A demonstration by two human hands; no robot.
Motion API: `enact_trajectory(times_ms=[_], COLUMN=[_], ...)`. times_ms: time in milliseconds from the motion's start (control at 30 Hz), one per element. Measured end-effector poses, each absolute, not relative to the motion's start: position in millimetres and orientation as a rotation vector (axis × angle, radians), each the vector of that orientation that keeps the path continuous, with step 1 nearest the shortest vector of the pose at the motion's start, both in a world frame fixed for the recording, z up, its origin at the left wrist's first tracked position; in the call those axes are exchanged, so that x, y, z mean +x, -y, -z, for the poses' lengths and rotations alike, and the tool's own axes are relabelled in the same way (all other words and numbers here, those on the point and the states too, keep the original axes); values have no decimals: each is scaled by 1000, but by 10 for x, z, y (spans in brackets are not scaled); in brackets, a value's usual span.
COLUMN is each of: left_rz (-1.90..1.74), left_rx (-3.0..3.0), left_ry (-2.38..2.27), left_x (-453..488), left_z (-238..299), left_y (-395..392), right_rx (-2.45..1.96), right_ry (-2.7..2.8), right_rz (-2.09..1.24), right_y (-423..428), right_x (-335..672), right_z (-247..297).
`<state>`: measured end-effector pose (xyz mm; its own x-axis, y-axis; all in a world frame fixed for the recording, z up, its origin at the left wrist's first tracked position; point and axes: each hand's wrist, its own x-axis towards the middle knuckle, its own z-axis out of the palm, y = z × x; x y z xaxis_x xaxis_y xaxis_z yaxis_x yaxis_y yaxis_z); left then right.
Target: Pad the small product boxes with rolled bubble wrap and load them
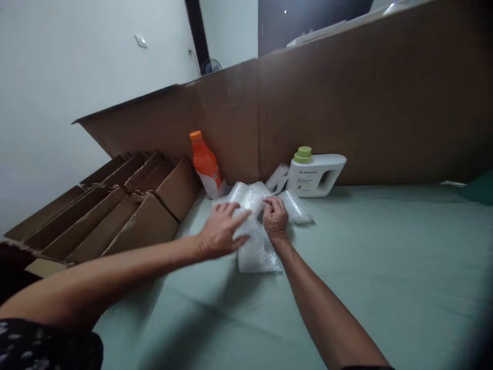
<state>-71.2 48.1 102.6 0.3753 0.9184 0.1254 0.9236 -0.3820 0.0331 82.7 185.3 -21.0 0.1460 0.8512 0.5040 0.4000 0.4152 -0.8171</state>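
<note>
Clear bubble wrap (252,252) lies in the middle of the green cloth, with its near end spread flat and rolled or folded pieces behind. Over its left side is my left hand (219,231), fingers spread and holding nothing. My right hand (276,220) is at the wrap's right edge with its fingers curled in. Whatever those fingers grip, if anything, is hidden. Just right of that hand rests a separate bubble-wrap roll (296,207). Behind the wrap stand an orange-and-white bottle (206,162) with an orange cap and a white handled jug (308,177) with a green cap.
A divided cardboard box (154,221) with several compartments occupies the left side. Along the back runs a tall cardboard panel (346,113). A white handle-shaped piece (278,178) leans beside the jug. Green cloth (385,267) covers the surface.
</note>
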Motion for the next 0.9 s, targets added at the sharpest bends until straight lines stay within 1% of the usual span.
enact_trajectory(times_ms=[67,133,233,300,400,500,567,667,767,833,900], left_rz=[170,147,229,324,444,493,526,704,968,1135,1286], left_rx=[-2683,-2749,-2719,-2680,-2586,-2468,-2466,-2505,-2350,-2142,-1928], left_ry=[1772,1934,2130,2132,2129,2226,2236,2161,2203,2297,2380], left_x=[-544,-405,-280,-237,-179,-135,-160,-315,-570,-756,-927], left_z=[-689,-334,11,77,25,-59,-80,-34,102,223,343], left_y=[-126,118,193,43,-360,-673,-671,-283,381,817,1164], right_rx=[-1202,-1323,-1523,-1539,-1458,-1394,-1363,-1211,-968,-941,-1029], right_ry=[1476,1485,1536,1647,1811,1811,1760,1834,2166,2363,2458], right_rz=[-380,-265,-203,-290,-390,-359,-275,-189,-226,-202,-139], right_y=[-1824,-1807,-1803,-1822,-1900,-1955,-1887,-1583,-1221,-1096,-1090], right_x=[1009,1274,1645,1753,1670,1486,1408,1343,1230,1120,1034], right_z=[44,-48,3,121,253,198,95,11,75,139,172])
